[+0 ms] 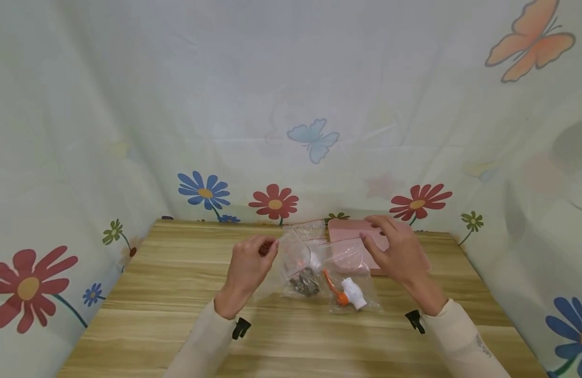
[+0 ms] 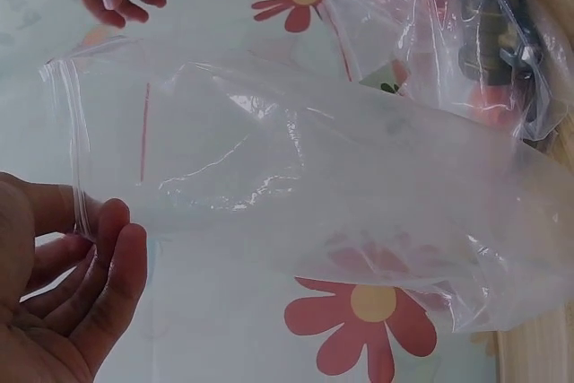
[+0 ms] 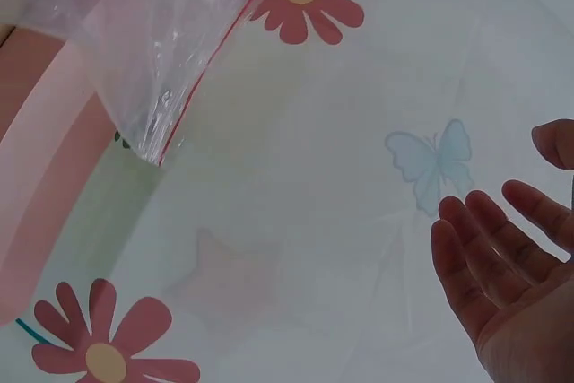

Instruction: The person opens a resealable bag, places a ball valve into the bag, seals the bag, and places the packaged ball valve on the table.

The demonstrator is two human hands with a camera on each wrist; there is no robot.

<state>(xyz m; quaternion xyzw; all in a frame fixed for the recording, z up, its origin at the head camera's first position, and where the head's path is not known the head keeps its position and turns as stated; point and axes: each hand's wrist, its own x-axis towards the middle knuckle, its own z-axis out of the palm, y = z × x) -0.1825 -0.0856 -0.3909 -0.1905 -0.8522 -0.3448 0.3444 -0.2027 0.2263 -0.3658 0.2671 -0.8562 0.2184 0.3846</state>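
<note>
My left hand (image 1: 247,268) pinches the zip edge of a clear zip-lock bag (image 2: 224,159) between thumb and fingers. The bag hangs from that corner, and nothing shows inside it in the left wrist view. Beyond it in the head view lies a plastic bag with dark metal-looking parts (image 1: 306,283). My right hand (image 1: 399,254) hovers over a pink tray (image 1: 345,231), fingers spread and slightly bent, holding nothing. Closer to me, another clear bag contains a white valve (image 1: 354,294) with an orange lever handle (image 1: 341,298).
At the back of the wooden table (image 1: 187,273), another clear bag (image 1: 306,230) lies beside the tray. A white cloth printed with flowers and butterflies (image 1: 314,137) surrounds the table at the back and both sides.
</note>
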